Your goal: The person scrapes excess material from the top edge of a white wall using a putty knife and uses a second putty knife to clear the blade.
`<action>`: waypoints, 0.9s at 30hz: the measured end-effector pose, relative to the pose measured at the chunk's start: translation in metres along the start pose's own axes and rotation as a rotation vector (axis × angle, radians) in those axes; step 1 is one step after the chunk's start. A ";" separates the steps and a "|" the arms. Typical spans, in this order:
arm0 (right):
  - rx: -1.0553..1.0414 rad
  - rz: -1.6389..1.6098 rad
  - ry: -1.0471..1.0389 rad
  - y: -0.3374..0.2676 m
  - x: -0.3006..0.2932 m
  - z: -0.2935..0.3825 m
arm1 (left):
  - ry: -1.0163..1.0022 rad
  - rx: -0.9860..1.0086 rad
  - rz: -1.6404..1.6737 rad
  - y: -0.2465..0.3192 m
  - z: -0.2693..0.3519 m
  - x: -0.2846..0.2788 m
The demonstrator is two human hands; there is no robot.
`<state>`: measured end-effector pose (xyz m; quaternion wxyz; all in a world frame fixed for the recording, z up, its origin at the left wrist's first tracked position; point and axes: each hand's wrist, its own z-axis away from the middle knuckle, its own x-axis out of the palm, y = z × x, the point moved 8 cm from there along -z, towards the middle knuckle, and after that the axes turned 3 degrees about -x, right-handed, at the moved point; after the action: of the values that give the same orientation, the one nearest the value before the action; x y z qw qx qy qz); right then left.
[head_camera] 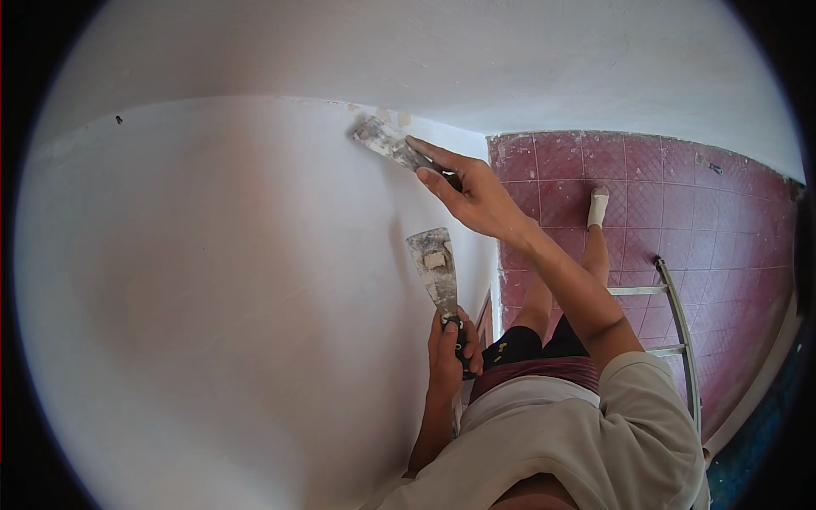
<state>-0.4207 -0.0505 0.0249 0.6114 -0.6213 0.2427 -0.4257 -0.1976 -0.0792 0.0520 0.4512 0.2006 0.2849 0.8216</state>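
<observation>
My left hand (451, 357) is wrapped around the black handle of a putty knife (441, 290), its blade pointing up in the view. A pale lump of filler (435, 260) sits on that stained blade. Stretched out above it, my right hand (478, 194) grips a second putty knife (386, 141), with the index finger along its smeared blade. That blade's tip is at the white wall (242, 255), close to the corner where it meets another wall (446, 57); firm contact is hard to judge. Small beige patches (404, 119) mark the corner beside the tip.
A metal ladder (687, 357) stands at my right. Far below lies a red tiled floor (644, 204) with white specks. Another putty knife (709, 164) lies there near the wall. One sock-covered foot (598, 207) shows. A small dark spot (118, 119) marks the wall corner at left.
</observation>
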 end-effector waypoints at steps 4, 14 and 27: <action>-0.015 0.066 -0.023 -0.008 -0.018 0.020 | 0.045 0.019 -0.004 0.002 0.007 0.008; -0.309 0.634 0.024 -0.041 -0.068 0.120 | -0.039 0.003 0.189 0.012 0.003 0.005; -0.268 0.867 0.206 -0.032 -0.045 0.159 | 0.014 0.159 0.021 0.014 -0.002 0.047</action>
<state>-0.3199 0.0792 0.0632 0.6200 -0.4906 0.5923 -0.1554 -0.2317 -0.0451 0.0634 0.4231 0.2328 0.3502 0.8026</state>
